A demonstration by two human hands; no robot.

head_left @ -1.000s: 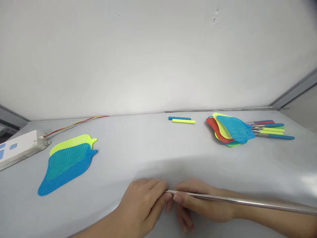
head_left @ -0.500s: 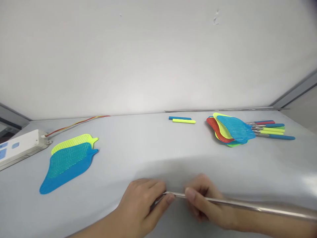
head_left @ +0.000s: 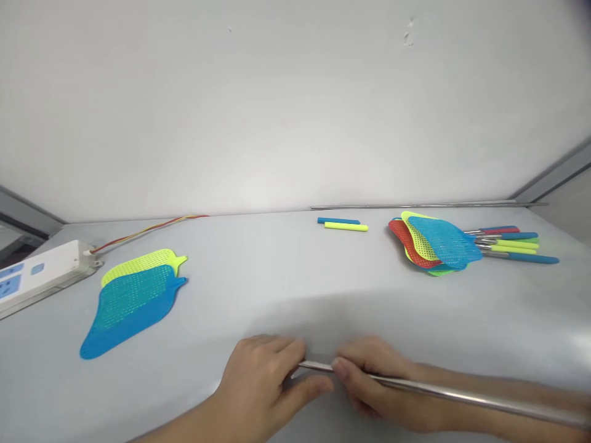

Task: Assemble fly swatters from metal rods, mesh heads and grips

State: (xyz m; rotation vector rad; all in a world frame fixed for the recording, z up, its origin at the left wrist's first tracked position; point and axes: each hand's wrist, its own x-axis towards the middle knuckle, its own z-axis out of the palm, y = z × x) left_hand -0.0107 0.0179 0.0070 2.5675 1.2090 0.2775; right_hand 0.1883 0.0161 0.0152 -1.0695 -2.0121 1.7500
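Note:
Low in the head view, both my hands meet over a thin metal rod (head_left: 443, 395) that runs off to the right edge. My left hand (head_left: 265, 384) is closed around the rod's left tip, thumb and fingers pinched on it. My right hand (head_left: 383, 381) is closed on the rod just to the right of that, fingers curled over it. The rod lies low over the grey table (head_left: 286, 277). Two loose swatter heads, a blue one (head_left: 132, 307) over a yellow one (head_left: 143, 263), lie to the left of my hands.
A pile of assembled fly swatters (head_left: 438, 245) with coloured handles lies at the back right. Two loose grips, blue (head_left: 338, 221) and yellow (head_left: 346, 227), sit at the back middle. A white power strip (head_left: 37, 277) with a red-yellow cable is at the left. Another rod (head_left: 415, 205) lies by the wall.
My right hand slid right along the rod, then came back close to the left hand. My left hand stayed pinched on the rod's tip. The view shifted slightly.

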